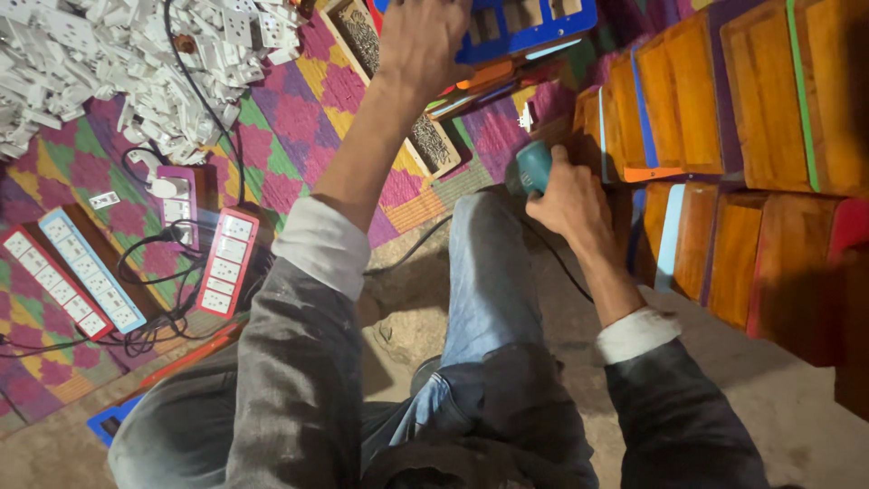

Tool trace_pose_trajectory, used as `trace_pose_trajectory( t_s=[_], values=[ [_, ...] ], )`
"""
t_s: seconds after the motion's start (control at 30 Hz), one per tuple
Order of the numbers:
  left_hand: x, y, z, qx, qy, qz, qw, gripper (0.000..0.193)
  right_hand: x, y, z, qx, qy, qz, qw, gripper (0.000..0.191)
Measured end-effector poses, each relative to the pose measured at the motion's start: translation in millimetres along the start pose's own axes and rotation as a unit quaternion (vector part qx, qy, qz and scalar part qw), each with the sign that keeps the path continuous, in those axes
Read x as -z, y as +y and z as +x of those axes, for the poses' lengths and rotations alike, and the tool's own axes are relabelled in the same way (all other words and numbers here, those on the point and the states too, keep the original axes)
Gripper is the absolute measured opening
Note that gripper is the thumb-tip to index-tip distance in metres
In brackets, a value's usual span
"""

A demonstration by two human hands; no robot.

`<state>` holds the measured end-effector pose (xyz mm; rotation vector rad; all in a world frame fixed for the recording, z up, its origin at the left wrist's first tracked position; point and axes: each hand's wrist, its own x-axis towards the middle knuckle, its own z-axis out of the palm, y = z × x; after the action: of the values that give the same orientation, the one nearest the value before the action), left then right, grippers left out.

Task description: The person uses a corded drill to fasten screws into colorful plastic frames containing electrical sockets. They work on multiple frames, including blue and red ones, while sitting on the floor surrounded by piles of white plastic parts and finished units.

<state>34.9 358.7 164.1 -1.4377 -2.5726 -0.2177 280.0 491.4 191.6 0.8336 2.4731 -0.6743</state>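
Right hand [568, 201] grips a teal power tool [532, 167] at frame centre while left hand [424, 41] presses fingers spread on a blue board [534, 23] up top, best held flat and steady

Small floor-level workshop for assembling electrical extension boards. Evidence: heap of white socket and switch parts [109, 63] far left; finished socket strips [72, 272] with cords on a patterned mat [299, 118]; stacked wooden box casings [724, 118] (coloured edging) at right; bare dirt floor [778, 398] near.
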Motion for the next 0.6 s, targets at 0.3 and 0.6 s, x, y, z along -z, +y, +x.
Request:
trace_pose_trajectory(
  t_s=[0.3, 0.6],
  values=[
    [-7.6, 48.9, 25.4, -0.106, -0.085, -0.077, 0.988, 0.044, -13.8, 7.5, 11.8, 0.028, 0.010, -0.003, 1.000, 0.058],
    [61.8, 102.4, 31.3, -0.225, -0.013, 0.052, 0.973, 0.062, -8.8, 11.9, -2.4, 0.048, 0.043, -0.005, 0.998, 0.051]
  ],
)
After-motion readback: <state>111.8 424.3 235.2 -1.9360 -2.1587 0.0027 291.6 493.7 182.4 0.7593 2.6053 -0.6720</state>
